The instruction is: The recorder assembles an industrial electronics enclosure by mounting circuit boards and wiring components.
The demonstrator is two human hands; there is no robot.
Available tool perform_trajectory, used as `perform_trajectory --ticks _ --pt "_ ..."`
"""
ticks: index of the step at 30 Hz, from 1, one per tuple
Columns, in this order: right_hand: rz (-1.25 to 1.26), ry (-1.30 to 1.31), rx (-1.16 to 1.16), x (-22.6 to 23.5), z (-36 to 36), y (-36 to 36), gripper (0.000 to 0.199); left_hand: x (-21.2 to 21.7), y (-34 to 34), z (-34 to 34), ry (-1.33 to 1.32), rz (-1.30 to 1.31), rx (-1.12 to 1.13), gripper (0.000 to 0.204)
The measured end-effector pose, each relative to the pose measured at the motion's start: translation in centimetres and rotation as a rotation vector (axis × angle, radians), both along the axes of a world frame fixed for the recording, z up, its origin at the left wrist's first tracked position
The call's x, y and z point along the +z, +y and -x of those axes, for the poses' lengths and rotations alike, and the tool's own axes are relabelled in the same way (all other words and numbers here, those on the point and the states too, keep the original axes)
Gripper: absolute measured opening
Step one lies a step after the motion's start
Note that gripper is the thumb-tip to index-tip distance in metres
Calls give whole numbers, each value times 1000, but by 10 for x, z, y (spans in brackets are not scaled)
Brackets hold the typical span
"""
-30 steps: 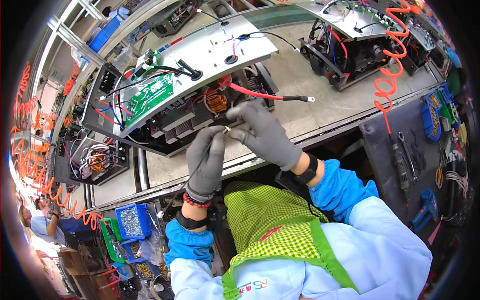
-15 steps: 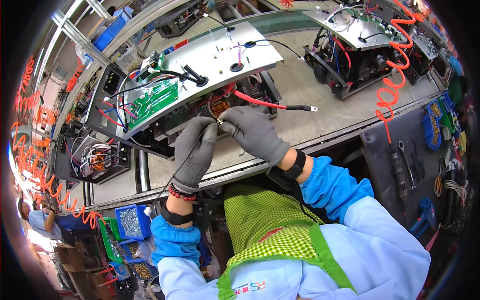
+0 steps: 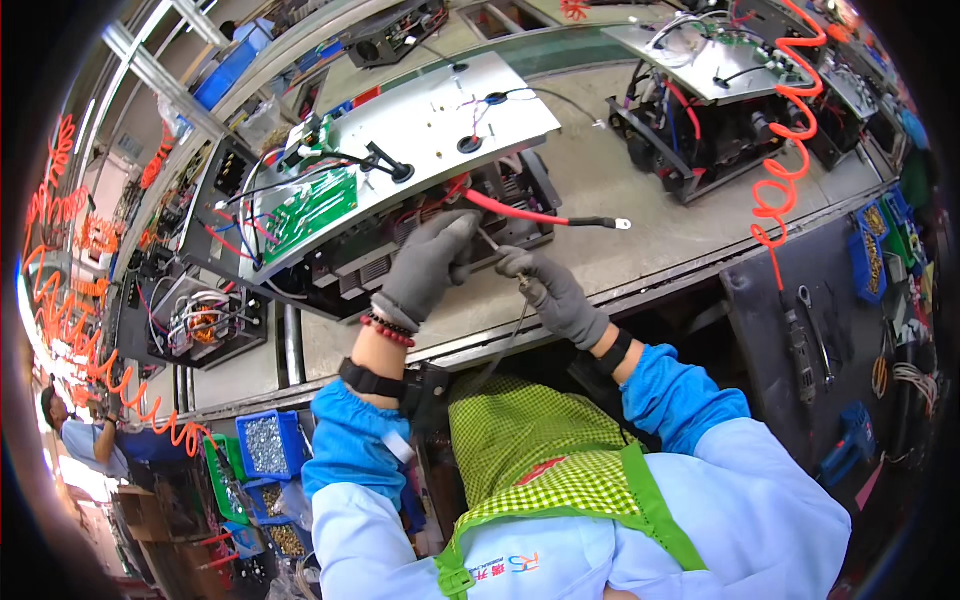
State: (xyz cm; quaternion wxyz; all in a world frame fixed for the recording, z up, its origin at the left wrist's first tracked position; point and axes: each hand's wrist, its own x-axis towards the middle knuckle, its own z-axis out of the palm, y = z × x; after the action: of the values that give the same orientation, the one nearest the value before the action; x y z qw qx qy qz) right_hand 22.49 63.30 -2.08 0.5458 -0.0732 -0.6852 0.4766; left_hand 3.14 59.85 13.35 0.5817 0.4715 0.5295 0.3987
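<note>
My right hand (image 3: 555, 295), in a grey glove, is closed on a thin dark cable (image 3: 517, 330) with a small brass-coloured end piece; the cable hangs toward my apron. My left hand (image 3: 430, 268), gloved too, reaches to the open front of a power unit (image 3: 350, 265), just under its metal plate. Its fingers are curled and slightly blurred, and what they grip is hidden. A short thin grey piece (image 3: 488, 240) shows between the two hands. Above them a thick red cable (image 3: 520, 212) with a black sleeve and metal ring lug sticks out of the unit.
A similar unit (image 3: 690, 120) stands at the right and a smaller one (image 3: 205, 320) at the left. A coiled orange air hose (image 3: 775, 190) hangs at the right, beside a dark board with tools. Blue bins (image 3: 268, 445) of small hardware stand below the bench's left end.
My hands have drawn apart: the left moved right and up to the unit, the right went lower and to the right. The thin cable now hangs from my right hand, not across my left.
</note>
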Motion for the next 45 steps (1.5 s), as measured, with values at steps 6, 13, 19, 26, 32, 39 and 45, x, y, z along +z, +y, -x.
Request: perform_trajectory --ticks 6,13,19,26,32,39,45 --pt "206 -106 -71 -8 -15 -6 35 -17 23 -68 -1079 142 -132 31" --pt "165 42 63 5 -9 10 36 -27 -51 -46 -1155 16 -247 30" --pt "178 7 105 15 -4 21 29 -64 -60 -25 189 103 15 33" --pt "304 -24 217 23 -6 29 30 -81 -47 -38 611 -123 46 41" --pt "352 -52 302 22 -9 32 29 -61 -47 -40 460 -504 291 25" --pt "346 -114 267 23 -10 34 30 -82 -24 -16 202 -552 632 29" --pt "323 -60 296 18 0 39 33 -140 -36 -2 424 -223 735 44"
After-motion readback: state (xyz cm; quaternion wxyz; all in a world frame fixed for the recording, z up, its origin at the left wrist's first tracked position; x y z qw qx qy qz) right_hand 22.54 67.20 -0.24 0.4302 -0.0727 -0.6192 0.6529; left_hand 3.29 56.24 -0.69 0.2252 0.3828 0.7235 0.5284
